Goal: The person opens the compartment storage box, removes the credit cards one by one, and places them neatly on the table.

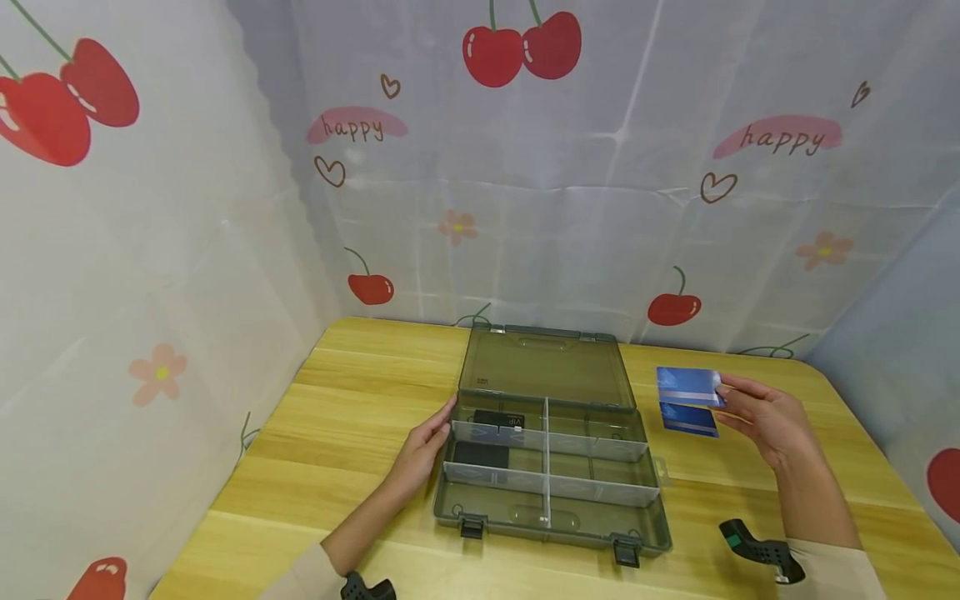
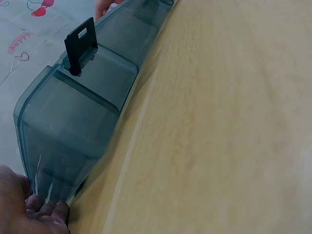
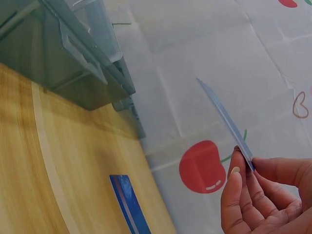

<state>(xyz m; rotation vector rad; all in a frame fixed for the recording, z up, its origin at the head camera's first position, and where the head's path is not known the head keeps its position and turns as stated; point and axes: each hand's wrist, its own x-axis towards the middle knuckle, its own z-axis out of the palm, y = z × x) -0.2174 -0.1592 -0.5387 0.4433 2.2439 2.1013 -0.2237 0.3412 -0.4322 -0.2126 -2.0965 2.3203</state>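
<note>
My right hand point(image 1: 765, 417) pinches a blue card point(image 1: 686, 386) with a pale stripe between thumb and fingers. In the right wrist view that card point(image 3: 225, 122) appears nearly edge-on, raised above the table. A second blue card point(image 1: 688, 420) lies on the wood below it. My left hand point(image 1: 420, 454) rests along the left side of a translucent grey-green compartment box point(image 1: 495, 504), its fingertips touching the wall in the left wrist view. Inside the box's left column, a black card marked VIP point(image 1: 498, 419) lies in the back compartment and a plain black card point(image 1: 482, 455) in the middle one.
The box's lid point(image 1: 547, 367) is folded back toward the curtain. Two black latches point(image 1: 472, 528) hang at the box's front. Clear dividers point(image 1: 547, 467) split the interior into several compartments. A printed curtain point(image 1: 555, 250) borders the wooden table point(image 1: 337, 400) at the back and sides.
</note>
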